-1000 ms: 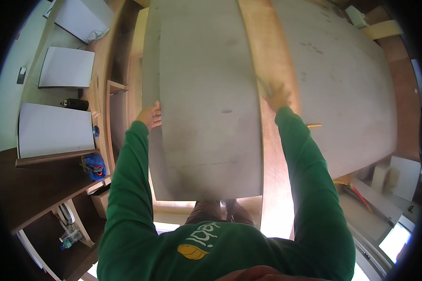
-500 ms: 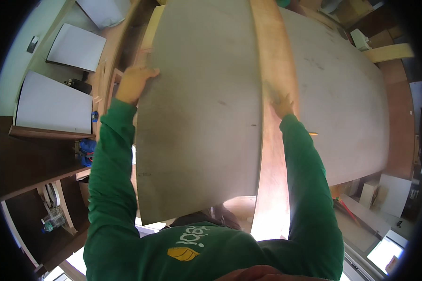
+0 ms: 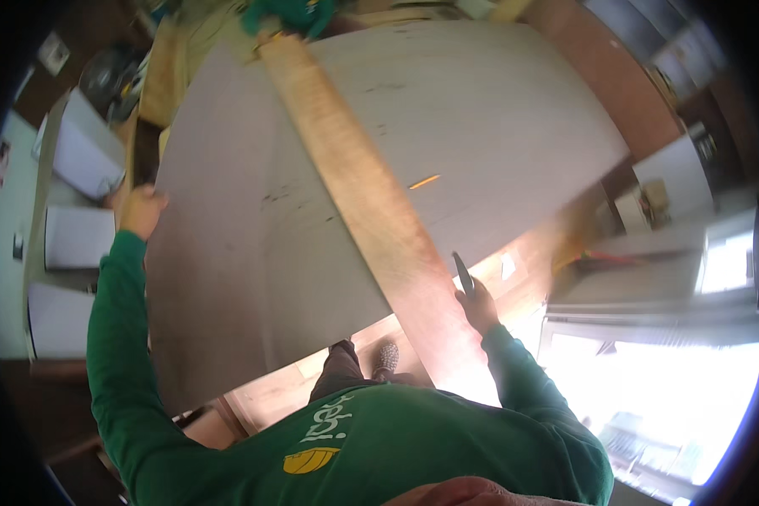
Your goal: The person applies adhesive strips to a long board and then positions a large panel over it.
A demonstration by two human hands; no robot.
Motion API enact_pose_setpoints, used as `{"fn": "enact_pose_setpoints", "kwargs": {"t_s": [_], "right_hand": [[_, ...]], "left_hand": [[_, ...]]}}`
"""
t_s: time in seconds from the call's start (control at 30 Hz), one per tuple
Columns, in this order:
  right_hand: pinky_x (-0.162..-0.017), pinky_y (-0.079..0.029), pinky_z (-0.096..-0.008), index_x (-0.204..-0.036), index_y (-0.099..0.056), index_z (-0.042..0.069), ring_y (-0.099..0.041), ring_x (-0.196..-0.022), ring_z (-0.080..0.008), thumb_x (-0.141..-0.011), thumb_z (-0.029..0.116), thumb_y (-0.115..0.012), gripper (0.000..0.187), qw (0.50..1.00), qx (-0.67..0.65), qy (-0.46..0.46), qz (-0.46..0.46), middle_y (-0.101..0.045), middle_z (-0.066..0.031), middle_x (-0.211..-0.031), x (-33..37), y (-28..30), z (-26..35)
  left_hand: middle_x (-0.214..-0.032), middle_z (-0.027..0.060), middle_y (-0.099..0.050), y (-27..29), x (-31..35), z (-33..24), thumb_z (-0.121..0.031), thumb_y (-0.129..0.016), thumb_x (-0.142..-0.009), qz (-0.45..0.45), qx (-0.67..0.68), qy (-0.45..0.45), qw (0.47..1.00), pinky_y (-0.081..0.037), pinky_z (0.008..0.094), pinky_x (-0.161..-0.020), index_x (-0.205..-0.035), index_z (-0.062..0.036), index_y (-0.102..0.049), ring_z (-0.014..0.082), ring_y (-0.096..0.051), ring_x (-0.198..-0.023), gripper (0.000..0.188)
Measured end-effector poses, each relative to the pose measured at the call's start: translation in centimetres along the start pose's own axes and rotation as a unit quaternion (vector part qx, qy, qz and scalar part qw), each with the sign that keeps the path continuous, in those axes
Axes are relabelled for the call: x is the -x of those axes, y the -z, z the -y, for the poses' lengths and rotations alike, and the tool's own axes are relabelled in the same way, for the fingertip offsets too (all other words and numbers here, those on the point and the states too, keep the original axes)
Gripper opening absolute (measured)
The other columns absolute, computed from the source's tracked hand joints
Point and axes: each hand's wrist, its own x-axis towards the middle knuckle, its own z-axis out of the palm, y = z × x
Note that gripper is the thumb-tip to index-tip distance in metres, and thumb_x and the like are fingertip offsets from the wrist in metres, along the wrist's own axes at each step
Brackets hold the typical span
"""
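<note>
I hold a large grey panel (image 3: 253, 253) tilted in front of me. My left hand (image 3: 139, 211) grips its left edge, arm stretched out in a green sleeve. A long pale wooden plank (image 3: 371, 202) runs diagonally along the panel's right edge. My right hand (image 3: 478, 305) is at the plank's lower right side, beside the near edge of a second grey panel (image 3: 481, 118). A thin dark shape (image 3: 463, 271) rises from its fingers; whether it is held is unclear. My shoes (image 3: 385, 356) show below the panel.
White boards (image 3: 76, 236) lean on a wooden frame at the left. Another person in green (image 3: 287, 13) is at the far end of the plank. A bright doorway (image 3: 649, 379) glares at the right, with small boxes (image 3: 645, 202) beside it.
The panel has swung and now spreads wider across the view. My left hand has stayed on its left edge. My right hand has dropped lower, to the near end of the plank.
</note>
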Motion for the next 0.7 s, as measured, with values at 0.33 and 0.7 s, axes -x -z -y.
{"fn": "enact_pose_setpoints", "kwargs": {"t_s": [0.33, 0.7], "right_hand": [[-0.085, -0.049, -0.0454, -0.126, -0.056, 0.003, -0.062, -0.101, -0.0403, -0.083, 0.031, -0.068, 0.053, 0.961, -0.010, -0.236, -0.146, -0.066, -0.0234, -0.105, 19.8, 3.9, -19.6], [-0.089, -0.048, -0.0422, -0.127, -0.053, -0.004, -0.062, -0.106, -0.0392, -0.082, 0.033, -0.069, 0.061, 0.946, -0.036, -0.270, -0.174, -0.065, -0.0254, -0.111, 21.5, 4.7, -25.9]], "left_hand": [[-0.072, 0.0179, -0.053, 2.0, 6.8, -4.7, -0.020, -0.068, -0.078, 0.054, 0.112, 0.073, 0.990, -0.043, 0.0401, -0.068, -0.079, 0.0065, -0.051, 0.0280, -0.051, -0.070, 0.031], [-0.085, 0.0218, -0.066, 7.8, 18.2, -12.6, -0.019, -0.065, -0.082, 0.089, 0.012, 0.090, 0.992, -0.047, 0.0395, -0.074, -0.093, 0.0060, -0.064, 0.0347, -0.062, -0.078, 0.027]]}}
